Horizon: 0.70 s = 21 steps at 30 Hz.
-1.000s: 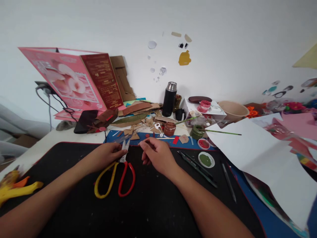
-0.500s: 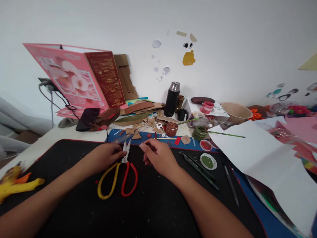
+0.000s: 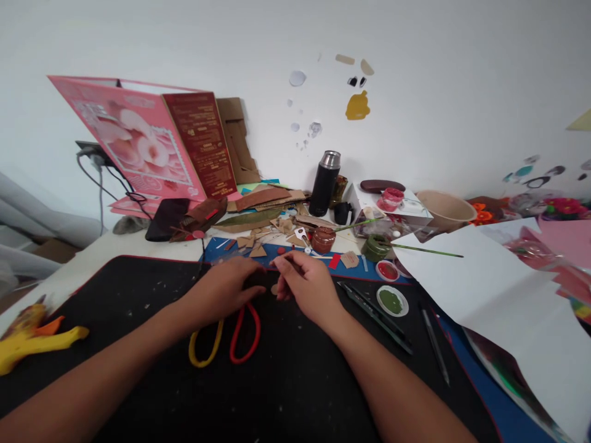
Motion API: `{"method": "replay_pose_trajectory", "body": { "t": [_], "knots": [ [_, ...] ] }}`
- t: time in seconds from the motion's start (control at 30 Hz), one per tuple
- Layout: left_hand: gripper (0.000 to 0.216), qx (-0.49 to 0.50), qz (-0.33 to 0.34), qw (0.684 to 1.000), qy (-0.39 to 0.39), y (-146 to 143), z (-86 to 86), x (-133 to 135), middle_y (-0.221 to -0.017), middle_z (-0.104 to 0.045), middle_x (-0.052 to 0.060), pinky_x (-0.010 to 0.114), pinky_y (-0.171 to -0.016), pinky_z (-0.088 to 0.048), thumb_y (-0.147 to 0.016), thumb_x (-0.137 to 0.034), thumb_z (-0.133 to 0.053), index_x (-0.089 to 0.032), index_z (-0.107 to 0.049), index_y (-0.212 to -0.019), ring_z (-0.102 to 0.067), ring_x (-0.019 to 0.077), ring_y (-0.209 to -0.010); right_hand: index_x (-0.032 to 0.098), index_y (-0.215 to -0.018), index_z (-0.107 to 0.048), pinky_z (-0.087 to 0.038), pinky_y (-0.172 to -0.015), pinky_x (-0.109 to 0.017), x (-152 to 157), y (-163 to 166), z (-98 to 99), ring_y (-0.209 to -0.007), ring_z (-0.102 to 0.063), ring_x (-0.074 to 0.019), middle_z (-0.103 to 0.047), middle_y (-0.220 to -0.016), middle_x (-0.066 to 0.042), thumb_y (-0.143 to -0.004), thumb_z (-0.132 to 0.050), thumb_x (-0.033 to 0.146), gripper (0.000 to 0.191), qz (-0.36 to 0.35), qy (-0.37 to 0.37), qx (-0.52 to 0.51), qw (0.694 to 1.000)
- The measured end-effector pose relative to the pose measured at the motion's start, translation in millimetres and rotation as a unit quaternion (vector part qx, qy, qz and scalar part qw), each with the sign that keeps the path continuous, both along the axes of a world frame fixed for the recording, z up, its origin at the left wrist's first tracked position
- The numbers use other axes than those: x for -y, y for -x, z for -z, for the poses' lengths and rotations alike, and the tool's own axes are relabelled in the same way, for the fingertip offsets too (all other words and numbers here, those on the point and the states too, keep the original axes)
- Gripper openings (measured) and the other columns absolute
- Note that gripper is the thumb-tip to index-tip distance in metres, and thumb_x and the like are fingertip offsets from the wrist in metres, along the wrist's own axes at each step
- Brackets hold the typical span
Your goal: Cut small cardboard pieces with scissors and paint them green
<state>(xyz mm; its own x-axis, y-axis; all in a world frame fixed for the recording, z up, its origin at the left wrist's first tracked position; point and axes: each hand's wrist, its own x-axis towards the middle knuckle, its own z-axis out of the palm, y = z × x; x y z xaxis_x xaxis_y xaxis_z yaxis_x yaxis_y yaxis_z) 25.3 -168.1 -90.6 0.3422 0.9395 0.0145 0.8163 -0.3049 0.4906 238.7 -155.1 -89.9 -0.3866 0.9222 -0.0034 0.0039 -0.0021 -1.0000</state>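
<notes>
My left hand (image 3: 226,288) lies over the blades of a pair of scissors (image 3: 231,337) with one yellow and one red handle loop, on a black mat (image 3: 138,307). Its fingers curl down, and whether they grip the blades I cannot tell. My right hand (image 3: 307,284) sits just right of it, thumb and forefinger pinched together on something tiny that I cannot make out. A small tan scrap (image 3: 274,288) lies on the mat between the two hands.
A green paint lid (image 3: 392,300), a black craft knife (image 3: 373,315) and a grey pen (image 3: 434,341) lie right of my hands. Behind are paint jars (image 3: 323,239), cardboard scraps (image 3: 258,237), a black flask (image 3: 325,183), a pink box (image 3: 138,138). A white sheet (image 3: 489,289) is at right, a yellow glue gun (image 3: 37,338) at left.
My left hand has slid right over the scissor blades, covering them, and now nearly touches my right hand. The right hand stays pinched. The view has shifted slightly.
</notes>
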Motion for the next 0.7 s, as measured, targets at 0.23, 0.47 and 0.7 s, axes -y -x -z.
{"method": "replay_pose_trajectory", "body": {
  "t": [0.23, 0.47, 0.7],
  "knots": [
    [0.013, 0.026, 0.098, 0.994, 0.031, -25, 9.9, -11, -0.107, -0.074, 0.008, 0.04, -0.091, -0.049, -0.09, -0.028, -0.067, -0.023, -0.071, -0.102, -0.066, 0.0289, -0.103, 0.02, -0.095, -0.069, -0.048, -0.044, -0.022, -6, -3, -5.9, -0.046, -0.061, -0.0124, -0.062, -0.057, 0.004, -0.094, -0.064, 0.059, 0.04, 0.03, 0.011, -0.039, 0.999],
    [0.01, 0.074, 0.119, 0.989, 0.049, -27, 6.4, -13, -0.099, -0.075, 0.005, 0.035, -0.083, -0.048, -0.092, -0.026, -0.06, -0.023, -0.069, -0.092, -0.068, 0.0234, -0.092, 0.02, -0.094, -0.066, -0.049, -0.046, -0.021, -1, 0, -5.1, -0.047, -0.062, -0.0122, -0.062, -0.058, 0.005, -0.096, -0.064, 0.056, 0.036, 0.004, 0.011, -0.016, 1.0],
    [0.035, 0.096, -0.031, 0.995, 0.0, -13, -12.2, -25, -0.089, -0.075, 0.007, 0.035, -0.073, -0.048, -0.091, -0.05, -0.061, -0.019, -0.07, -0.104, -0.066, 0.0237, -0.079, 0.02, -0.095, -0.066, -0.049, -0.046, -0.022, -1, 1, -1.8, -0.047, -0.062, -0.0127, -0.062, -0.059, 0.004, -0.097, -0.062, 0.053, 0.034, 0.005, 0.018, 0.001, 1.0]
  ]
}}
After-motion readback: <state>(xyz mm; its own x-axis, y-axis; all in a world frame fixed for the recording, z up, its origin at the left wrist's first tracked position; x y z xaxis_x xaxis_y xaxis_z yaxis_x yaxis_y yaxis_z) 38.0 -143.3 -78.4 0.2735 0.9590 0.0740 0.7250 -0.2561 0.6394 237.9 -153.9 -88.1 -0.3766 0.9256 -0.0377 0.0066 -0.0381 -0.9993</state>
